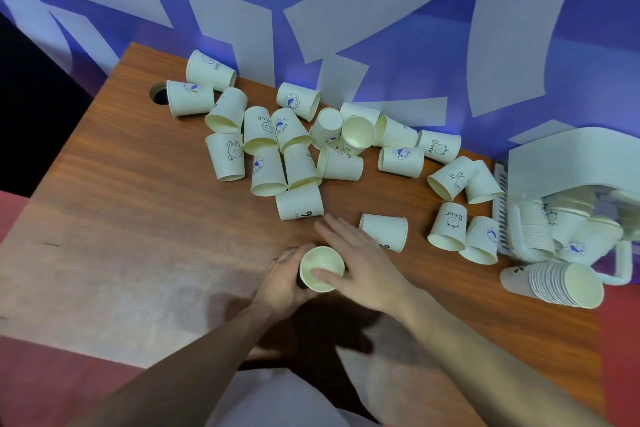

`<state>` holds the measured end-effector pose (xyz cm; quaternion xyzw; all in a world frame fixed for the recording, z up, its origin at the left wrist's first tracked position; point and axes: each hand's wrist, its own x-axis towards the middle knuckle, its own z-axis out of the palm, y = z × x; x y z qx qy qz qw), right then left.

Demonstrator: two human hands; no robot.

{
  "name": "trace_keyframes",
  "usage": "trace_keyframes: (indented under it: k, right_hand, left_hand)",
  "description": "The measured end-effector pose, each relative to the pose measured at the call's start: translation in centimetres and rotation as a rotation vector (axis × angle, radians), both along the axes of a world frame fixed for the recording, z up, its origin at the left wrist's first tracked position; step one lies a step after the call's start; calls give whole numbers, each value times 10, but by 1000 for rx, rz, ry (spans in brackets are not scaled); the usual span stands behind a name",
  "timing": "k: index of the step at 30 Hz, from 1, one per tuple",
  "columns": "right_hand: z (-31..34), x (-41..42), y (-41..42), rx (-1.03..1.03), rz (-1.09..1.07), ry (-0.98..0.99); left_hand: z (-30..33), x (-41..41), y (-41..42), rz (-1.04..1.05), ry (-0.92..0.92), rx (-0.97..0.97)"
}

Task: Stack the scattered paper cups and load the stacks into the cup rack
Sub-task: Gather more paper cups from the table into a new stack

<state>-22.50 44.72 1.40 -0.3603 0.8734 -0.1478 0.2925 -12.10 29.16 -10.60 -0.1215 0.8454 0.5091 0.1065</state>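
- At the near edge of the counter (pixel 145 204), the left hand (pixel 282 282) has its grip wrapped closed around an upright cup (pixel 322 268), mouth up; whether this is one cup or a short stack cannot be told from above.
- The right hand (pixel 360 263) lies flat and open, holding nothing, with its thumb resting across the cup's rim and its fingers pointing toward the pile.
- To do this step well, keep the left grip low on the cup wall and light, since thin paper will likely dent if squeezed.
- The nearest loose cups are one lying on its side (pixel 300 202) just beyond the fingertips and another (pixel 385 231) just beside the right hand; either looks an easy next pick.
- Turn each cup mouth up before dropping it in, and press it down squarely so the stack stays straight.
- Many scattered cups (pixel 277 135) remain across the middle and back of the counter, so the task seems far from done.
- A finished stack (pixel 557 282) lies on its side near the cup rack (pixel 568 222) at the right, which already holds some stacks.
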Motion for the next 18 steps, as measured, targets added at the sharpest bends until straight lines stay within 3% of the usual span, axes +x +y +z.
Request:
trace_keyframes:
  k: [2, 4, 9, 18]
  right_hand:
    - [2, -18, 17, -32, -179, -5]
    - [-4, -34, 36, 60, -260, 56]
    - [-25, -45, 68, 326, -259, 150]
    - [-38, -39, 72, 309, -329, 64]
  left_hand:
    - [-2, 0, -1, -6, -19, -21]
    - [-1, 0, -1, -5, -21, -23]
    - [0, 0, -1, -5, -7, -18]
    - [-1, 0, -2, -24, -24, -16]
